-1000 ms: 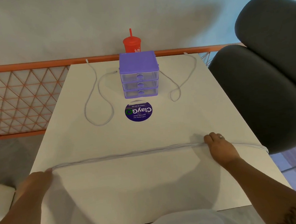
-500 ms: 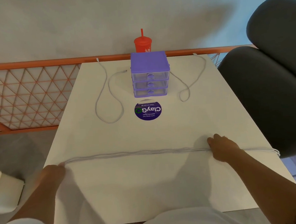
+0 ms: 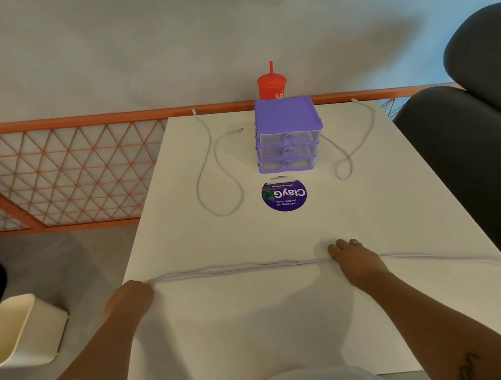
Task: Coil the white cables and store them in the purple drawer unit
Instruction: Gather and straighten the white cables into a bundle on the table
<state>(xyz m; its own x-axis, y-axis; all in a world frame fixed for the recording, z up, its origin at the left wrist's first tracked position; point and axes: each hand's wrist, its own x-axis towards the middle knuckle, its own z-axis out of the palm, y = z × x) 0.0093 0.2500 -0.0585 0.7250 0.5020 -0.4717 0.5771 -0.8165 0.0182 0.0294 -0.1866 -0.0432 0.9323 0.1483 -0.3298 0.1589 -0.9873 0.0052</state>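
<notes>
Left hand [image 3: 130, 297], right hand [image 3: 356, 261] — apart, palms down

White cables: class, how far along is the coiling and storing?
Done: nothing coiled or stored; the purple drawer unit is shut. In hand: one folded cable held stretched between left hand and right hand. To do: left loose cable and right loose cable, uncoiled.

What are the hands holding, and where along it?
The folded white cable bundle: the left hand pinches its left end; the right hand lies over it partway along, its grip hidden.
</notes>
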